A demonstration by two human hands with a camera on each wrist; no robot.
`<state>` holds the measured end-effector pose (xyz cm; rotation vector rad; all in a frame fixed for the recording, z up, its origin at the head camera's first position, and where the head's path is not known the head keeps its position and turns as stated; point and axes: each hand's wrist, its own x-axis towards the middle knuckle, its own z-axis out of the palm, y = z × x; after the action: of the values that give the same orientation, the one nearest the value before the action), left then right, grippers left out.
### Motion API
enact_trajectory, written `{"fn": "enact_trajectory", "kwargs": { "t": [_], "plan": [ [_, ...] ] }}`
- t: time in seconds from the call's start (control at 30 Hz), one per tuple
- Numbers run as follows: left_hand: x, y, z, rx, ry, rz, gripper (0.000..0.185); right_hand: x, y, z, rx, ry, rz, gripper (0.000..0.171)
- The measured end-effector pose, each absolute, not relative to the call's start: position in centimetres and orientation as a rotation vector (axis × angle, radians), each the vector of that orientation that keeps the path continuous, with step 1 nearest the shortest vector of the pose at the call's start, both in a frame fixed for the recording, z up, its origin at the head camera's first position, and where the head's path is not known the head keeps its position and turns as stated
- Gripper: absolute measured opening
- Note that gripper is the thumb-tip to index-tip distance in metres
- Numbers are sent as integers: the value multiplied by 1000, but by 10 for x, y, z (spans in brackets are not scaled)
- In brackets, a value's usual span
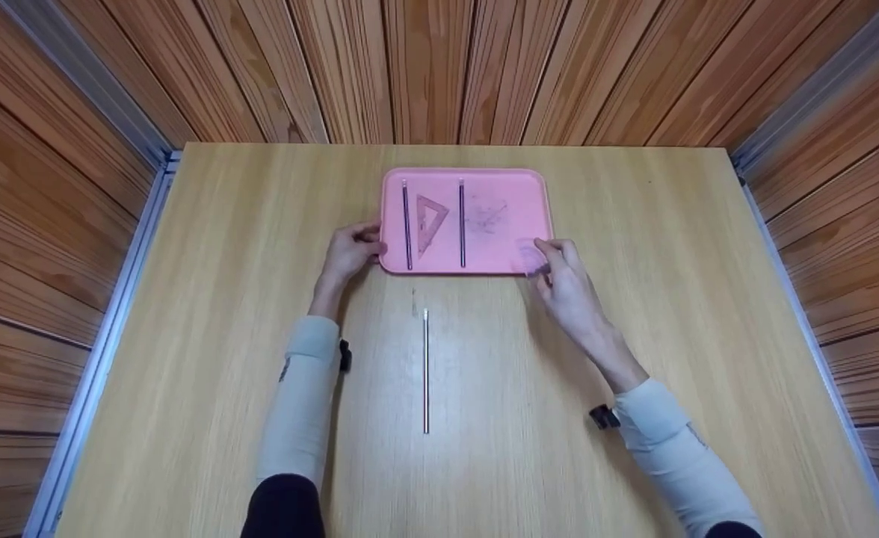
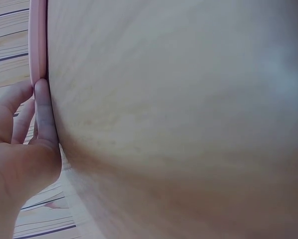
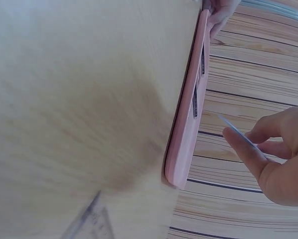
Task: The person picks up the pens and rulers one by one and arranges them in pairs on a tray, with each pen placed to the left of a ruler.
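Observation:
My left hand [image 1: 351, 250] pinches the left rim of a pink tray [image 1: 499, 175], thumb and fingers at its edge. At the tray's front right corner, my right hand [image 1: 570, 288] holds a thin clear plastic protractor [image 1: 531, 258] between thumb and fingers. The right wrist view shows the protractor edge-on, raised above the tray. Inside the tray lie a dark pencil [image 1: 407, 228] near the left side, a see-through set square [image 1: 427, 224] beside it, and another dark pencil [image 1: 462, 224] near the middle.
A silvery pencil [image 1: 426, 373] lies lengthwise on the wooden table [image 1: 484, 463], in front of the tray. Dark specks mark the tray's right half. Wood-plank walls [image 1: 424, 67] stand behind and at both sides. A blurred pointed shape [image 3: 86, 219] shows low in the right wrist view.

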<state>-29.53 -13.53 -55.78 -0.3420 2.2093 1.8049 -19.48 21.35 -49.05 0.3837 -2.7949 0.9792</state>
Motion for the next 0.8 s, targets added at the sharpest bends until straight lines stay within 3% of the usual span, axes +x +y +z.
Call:
{"fn": "enact_trajectory", "kwargs": {
  "t": [0.8],
  "plan": [
    [-295, -135, -556, -350, 2189, 1812, 48, -306, 174, -504, 196, -2882, 1144, 55]
  ]
}}
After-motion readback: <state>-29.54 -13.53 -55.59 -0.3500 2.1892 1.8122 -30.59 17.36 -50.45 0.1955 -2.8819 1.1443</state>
